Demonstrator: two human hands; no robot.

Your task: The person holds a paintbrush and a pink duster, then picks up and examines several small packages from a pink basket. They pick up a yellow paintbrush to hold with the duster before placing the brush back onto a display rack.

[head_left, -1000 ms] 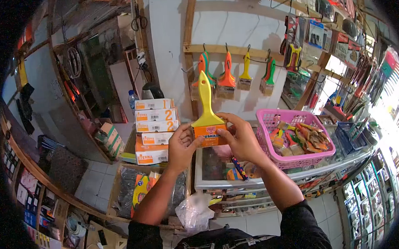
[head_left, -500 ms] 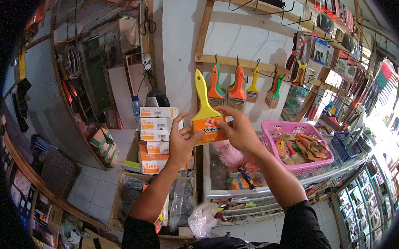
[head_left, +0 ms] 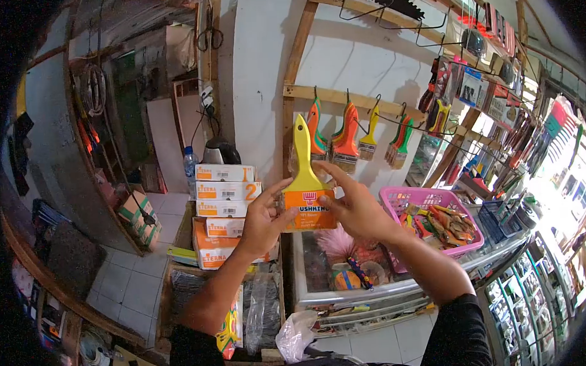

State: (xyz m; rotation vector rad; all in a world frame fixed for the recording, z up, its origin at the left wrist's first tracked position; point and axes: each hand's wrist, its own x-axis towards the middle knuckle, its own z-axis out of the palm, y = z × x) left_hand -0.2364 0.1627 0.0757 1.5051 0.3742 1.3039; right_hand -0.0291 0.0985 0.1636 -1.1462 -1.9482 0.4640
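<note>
A wide paintbrush (head_left: pixel 305 173) with a yellow handle and an orange printed sleeve is held upright at the centre. My left hand (head_left: pixel 268 219) grips the sleeve's left edge, thumb on its front. On the right edge, my right hand (head_left: pixel 355 206) holds the sleeve, its thumb also on the front. Behind the hands, orange-and-green brushes (head_left: pixel 346 133) and a yellow brush (head_left: pixel 368 141) hang from wall hooks. Stacked orange-and-white boxes (head_left: pixel 223 190) stand to the left of my left hand.
A pink basket (head_left: pixel 397 202) of brushes rests on the glass counter (head_left: pixel 302 273) at the right. A pink duster (head_left: pixel 337 245) lies on or under the glass; which one is unclear. A crumpled plastic bag (head_left: pixel 296 338) is near my body. A water bottle (head_left: pixel 190 166) stands behind the boxes.
The brush and both hands sit slightly lower in view. The view has shifted, with the boxes and basket displaced a little. Both hands keep their hold on the sleeve.
</note>
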